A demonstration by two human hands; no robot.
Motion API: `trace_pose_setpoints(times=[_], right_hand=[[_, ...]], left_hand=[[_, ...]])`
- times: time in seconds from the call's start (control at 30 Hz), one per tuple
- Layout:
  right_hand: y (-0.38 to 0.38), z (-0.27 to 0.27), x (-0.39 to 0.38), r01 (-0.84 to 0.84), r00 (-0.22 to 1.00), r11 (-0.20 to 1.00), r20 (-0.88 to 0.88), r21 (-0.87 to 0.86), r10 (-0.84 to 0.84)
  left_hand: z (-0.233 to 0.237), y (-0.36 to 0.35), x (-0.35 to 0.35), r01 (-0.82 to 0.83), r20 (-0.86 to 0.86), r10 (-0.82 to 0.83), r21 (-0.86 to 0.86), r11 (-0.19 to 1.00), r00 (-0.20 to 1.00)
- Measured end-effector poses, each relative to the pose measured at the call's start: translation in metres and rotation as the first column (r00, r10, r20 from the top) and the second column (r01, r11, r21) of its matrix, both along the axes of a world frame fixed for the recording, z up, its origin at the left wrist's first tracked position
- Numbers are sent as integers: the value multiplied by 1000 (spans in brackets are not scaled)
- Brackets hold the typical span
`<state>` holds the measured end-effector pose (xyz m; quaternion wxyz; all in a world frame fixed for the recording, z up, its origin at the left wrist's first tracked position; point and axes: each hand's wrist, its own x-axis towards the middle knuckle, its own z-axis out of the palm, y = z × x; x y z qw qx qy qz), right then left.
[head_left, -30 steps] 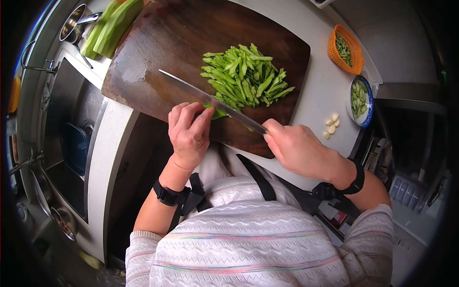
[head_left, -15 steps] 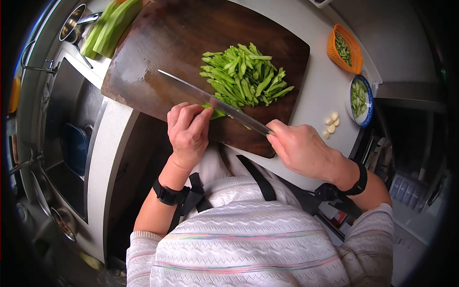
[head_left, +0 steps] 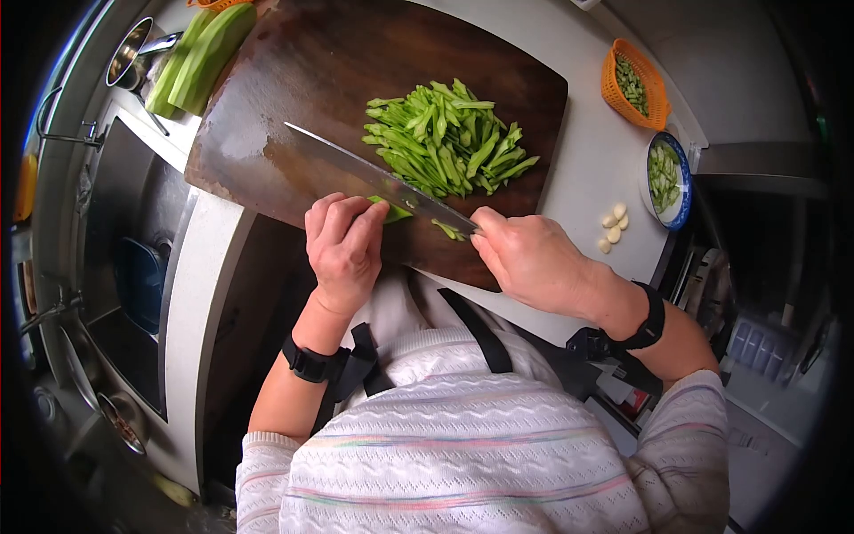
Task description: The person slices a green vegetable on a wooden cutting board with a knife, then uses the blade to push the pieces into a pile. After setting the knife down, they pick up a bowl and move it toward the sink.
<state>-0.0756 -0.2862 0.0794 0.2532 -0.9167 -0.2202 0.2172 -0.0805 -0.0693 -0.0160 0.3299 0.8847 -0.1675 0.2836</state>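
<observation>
My right hand (head_left: 543,264) is wrapped round the handle of a kitchen knife (head_left: 378,173), whose long blade points to the upper left across the dark wooden cutting board (head_left: 311,80). Near the board's front edge, my left hand (head_left: 342,245) has its fingers curled on a small green vegetable piece (head_left: 391,210), partly hidden by the fingers and lying beside the blade. A few cut slices (head_left: 447,230) rest on the near side of the knife. Beyond the blade sits a heap of green vegetable strips (head_left: 449,138).
Right of the board are several peeled garlic cloves (head_left: 614,227), a blue-rimmed bowl (head_left: 683,182) and an orange basket (head_left: 663,102), both holding chopped greens. Long pale-green vegetables (head_left: 209,58) and a metal pot (head_left: 133,49) lie at upper left, above the sink (head_left: 133,200).
My right hand and the knife have shifted slightly left. More slices show on the near side of the blade. My left hand keeps its hold on the green piece.
</observation>
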Motion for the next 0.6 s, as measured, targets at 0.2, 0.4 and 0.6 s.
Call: trace_pose_setpoints(times=[0.2,0.4,0.6], right_hand=[[-4,15,-7,-9,1000,1000,-20,-1,9],[15,0,3,-19,999,1000,-28,-18,19],[7,3,8,-1,999,1000,-49,0,2]], left_hand=[[-1,1,0,0,5,0,-16,1000,1000],[0,0,-1,-1,8,1,-12,1000,1000],[-5,2,1,9,20,-8,-18,1000,1000]])
